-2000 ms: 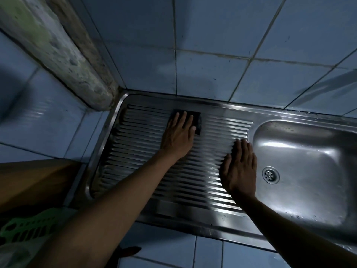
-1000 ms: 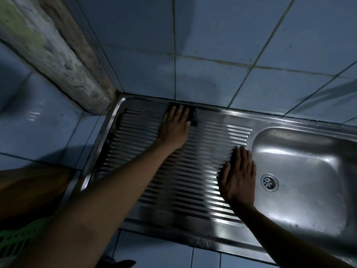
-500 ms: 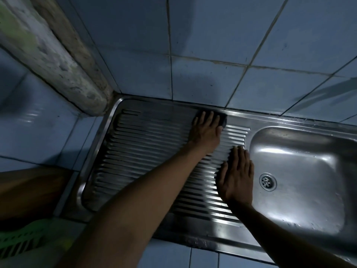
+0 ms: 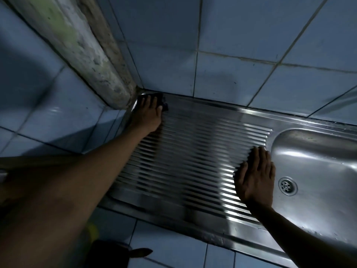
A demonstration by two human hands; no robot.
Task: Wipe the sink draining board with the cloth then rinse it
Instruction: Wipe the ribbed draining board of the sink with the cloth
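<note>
The ribbed steel draining board (image 4: 193, 155) fills the middle of the head view. My left hand (image 4: 148, 115) lies flat on a dark cloth (image 4: 164, 105) at the board's far left corner, next to the wall pillar; only the cloth's right edge shows past my fingers. My right hand (image 4: 255, 176) rests flat, fingers together, on the board's right end beside the sink bowl (image 4: 318, 167). It holds nothing.
A rough, stained pillar (image 4: 81, 47) meets the board's far left corner. Blue wall tiles (image 4: 231, 45) rise behind the sink. The bowl has a round drain (image 4: 287, 185). Blue counter tiles (image 4: 170, 250) run along the near edge, with a dark object (image 4: 123, 254) below.
My left hand slid the cloth from the board's far right edge, along the back rim, to the far left corner. My right hand stayed in place on the board.
</note>
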